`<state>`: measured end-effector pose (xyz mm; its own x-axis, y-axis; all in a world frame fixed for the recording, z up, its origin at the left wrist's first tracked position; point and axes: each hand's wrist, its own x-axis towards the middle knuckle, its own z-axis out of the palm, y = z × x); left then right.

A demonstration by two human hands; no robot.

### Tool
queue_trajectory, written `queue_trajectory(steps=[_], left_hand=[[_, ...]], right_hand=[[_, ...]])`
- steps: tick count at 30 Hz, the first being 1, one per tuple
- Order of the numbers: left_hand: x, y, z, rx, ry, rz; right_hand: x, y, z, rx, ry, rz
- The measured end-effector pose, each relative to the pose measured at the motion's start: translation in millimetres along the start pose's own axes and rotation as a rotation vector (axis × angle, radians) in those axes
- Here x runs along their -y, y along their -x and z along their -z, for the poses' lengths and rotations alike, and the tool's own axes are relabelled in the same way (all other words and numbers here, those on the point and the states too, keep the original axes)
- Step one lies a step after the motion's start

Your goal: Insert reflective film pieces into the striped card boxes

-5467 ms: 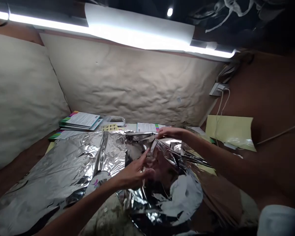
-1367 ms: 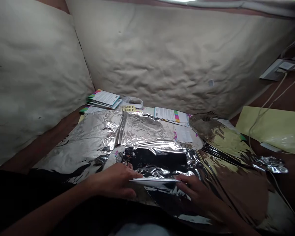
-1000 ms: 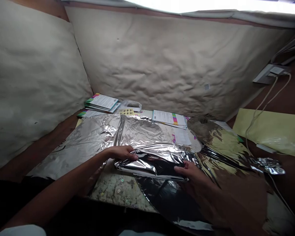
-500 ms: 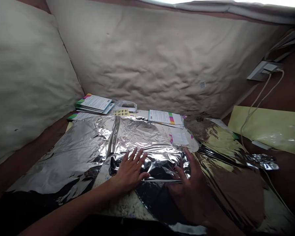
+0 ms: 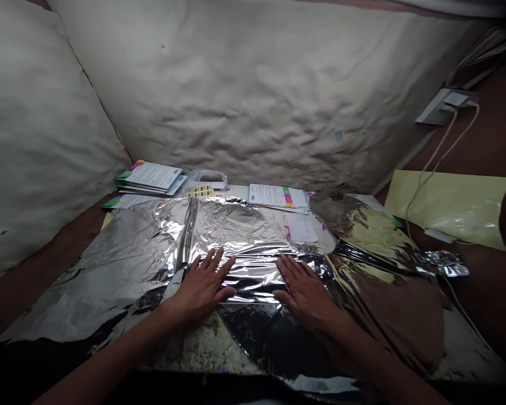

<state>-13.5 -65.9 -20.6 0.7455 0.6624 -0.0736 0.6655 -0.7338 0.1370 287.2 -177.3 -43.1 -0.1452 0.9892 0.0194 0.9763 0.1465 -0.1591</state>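
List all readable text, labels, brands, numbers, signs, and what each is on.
Nothing quotable: no text is legible.
Card stack, back left: printed lines, too small to read.
Middle cards, at the back: printed lines, too small.
Yellow sticker sheet: dark marks, too small.
Silver packet under left hand and right hand: no lettering visible.

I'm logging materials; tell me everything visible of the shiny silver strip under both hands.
The strip looks like thin, mirror-like film, creased, with bright streaks and dark reflections. It lies flat, wide from side to side, in front of the printed cards. The left hand and right hand rest palm-down towards its opposite ends.
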Motion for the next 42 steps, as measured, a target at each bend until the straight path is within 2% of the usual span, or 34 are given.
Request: queue_trajectory(steps=[3, 6, 8, 10, 12, 13, 15, 18, 21, 23, 24, 26, 28, 29, 30, 32, 35, 37, 39, 42], left_hand=[[-30, 11, 20.2, 0.044, -0.015, -0.080], [-60, 14, 30.2, 0.105, 0.042, -0.285], [-70, 10, 28.7, 0.085, 0.085, -0.469], [-74, 5, 23.8, 0.050, 0.133, -0.635], [-74, 5, 19.0, 0.075, 0.193, -0.739], [-73, 7, 17.4, 0.101, 0.222, -0.763], [-73, 12, 16.4, 0.143, 0.264, -0.775], [-75, 13, 18.9, 0.163, 0.318, -0.785], [-80, 6, 21.5, 0.165, 0.423, -0.820], [-85, -1, 19.2, 0.184, 0.531, -0.777], [-87, -4, 16.2, 0.188, 0.593, -0.707], [-93, -11, 6.7, 0.175, 0.722, -0.486], [-97, -17, -4.2, 0.154, 0.861, -0.230], [-99, -20, -8.7, 0.145, 0.929, -0.122], [-101, -22, -12.2, 0.141, 0.987, -0.044], [-103, -22, -15.3, 0.112, 1.048, 0.026], [-105, -14, -15.2, 0.063, 1.046, 0.011], [-104, -5, -17.5, 0.036, 1.001, -0.028], [-100, 4, -23.2, -0.070, 0.892, -0.144], [-93, 14, -34.2, -0.221, 0.668, -0.447]], right_hand=[[-21, -7, 17, -0.069, 0.075, -0.019], [-24, 2, 36, -0.180, 0.081, -0.004], [-10, 23, 42, -0.090, -0.004, 0.134], [12, 52, 39, 0.067, -0.102, 0.280], [34, 82, 29, 0.142, -0.148, 0.327], [44, 95, 22, 0.138, -0.144, 0.316], [59, 113, 11, 0.075, -0.123, 0.274], [70, 127, -1, -0.108, -0.176, 0.246], [70, 132, -6, -0.284, -0.442, 0.191], [67, 130, -6, -0.310, -0.731, -0.009], [64, 126, -6, -0.290, -0.872, -0.166], [57, 113, -4, -0.228, -1.062, -0.477], [49, 94, 0, -0.211, -1.112, -0.637], [46, 84, 2, -0.218, -1.125, -0.651], [43, 75, 5, -0.222, -1.147, -0.642], [40, 62, 8, -0.203, -1.226, -0.618], [41, 59, 11, -0.173, -1.276, -0.611], [45, 68, 12, -0.238, -1.175, -0.592], [48, 83, 11, -0.340, -1.012, -0.485], [51, 106, 8, -0.390, -0.777, -0.084]])
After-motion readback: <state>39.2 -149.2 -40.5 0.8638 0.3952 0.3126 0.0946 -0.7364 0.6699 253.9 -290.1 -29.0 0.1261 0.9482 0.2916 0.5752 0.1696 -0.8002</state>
